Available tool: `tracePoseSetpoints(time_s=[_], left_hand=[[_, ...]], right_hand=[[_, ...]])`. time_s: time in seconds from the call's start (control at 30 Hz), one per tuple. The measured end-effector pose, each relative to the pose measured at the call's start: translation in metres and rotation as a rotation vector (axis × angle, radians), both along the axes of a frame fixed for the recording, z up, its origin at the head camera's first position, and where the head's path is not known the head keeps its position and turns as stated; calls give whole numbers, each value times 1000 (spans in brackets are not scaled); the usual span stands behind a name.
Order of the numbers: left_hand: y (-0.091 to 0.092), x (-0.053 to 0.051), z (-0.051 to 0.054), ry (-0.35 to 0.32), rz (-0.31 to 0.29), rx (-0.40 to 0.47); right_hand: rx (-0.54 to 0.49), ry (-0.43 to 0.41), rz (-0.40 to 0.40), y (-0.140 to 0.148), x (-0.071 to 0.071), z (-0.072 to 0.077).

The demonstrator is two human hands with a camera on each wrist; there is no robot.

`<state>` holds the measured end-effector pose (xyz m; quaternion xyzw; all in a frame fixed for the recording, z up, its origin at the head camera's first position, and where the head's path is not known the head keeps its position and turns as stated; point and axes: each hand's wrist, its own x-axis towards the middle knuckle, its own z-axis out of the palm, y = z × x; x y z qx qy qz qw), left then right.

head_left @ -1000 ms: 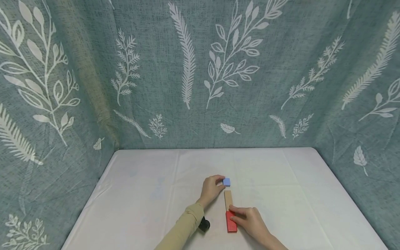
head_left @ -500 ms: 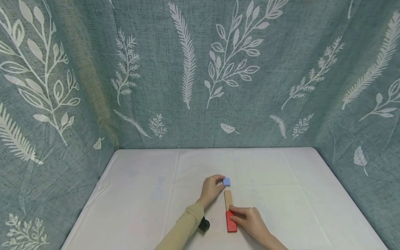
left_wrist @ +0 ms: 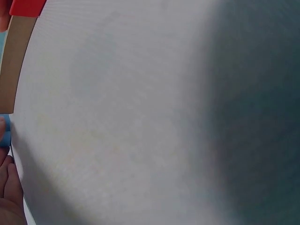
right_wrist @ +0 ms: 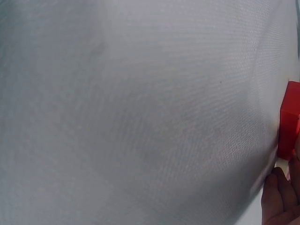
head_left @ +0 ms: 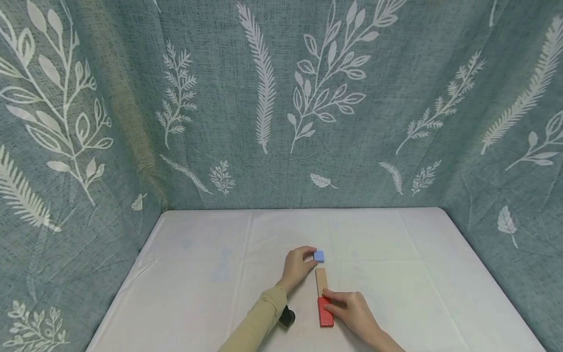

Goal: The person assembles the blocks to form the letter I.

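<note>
A small blue block point(head_left: 319, 256) lies on the white table, pinched between the thumb and a finger of my left hand point(head_left: 296, 268). Just nearer to me, apart from it by a narrow gap, is a bare wooden block point(head_left: 321, 281). A red block point(head_left: 326, 320) sits end to end with the wooden one. My right hand point(head_left: 354, 310) holds the red block by its sides near that joint. In the left wrist view the wooden block point(left_wrist: 16, 65) and blue block point(left_wrist: 5, 138) show at the left edge; the right wrist view catches the red block point(right_wrist: 288, 122).
The white-clothed table point(head_left: 198, 264) spreads to both sides of the hands. A black object point(head_left: 288, 317), perhaps the wrist camera, shows beside the left sleeve point(head_left: 259, 318). Behind the table hangs a green curtain point(head_left: 281, 181) with white leaf prints, which also runs along both sides.
</note>
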<state>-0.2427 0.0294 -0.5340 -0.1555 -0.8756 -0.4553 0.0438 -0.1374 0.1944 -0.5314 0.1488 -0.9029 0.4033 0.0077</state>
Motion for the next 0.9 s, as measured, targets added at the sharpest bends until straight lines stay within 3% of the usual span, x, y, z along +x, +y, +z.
tracePoseSetpoints(time_s=[0.63,0.9], left_hand=[[-3,3,-2,-25,1,17],[-12,1,-2,10,-23,124]], right_hand=[[1,5,0,-2,0,-3],[23,12,21,0,-2,-1]])
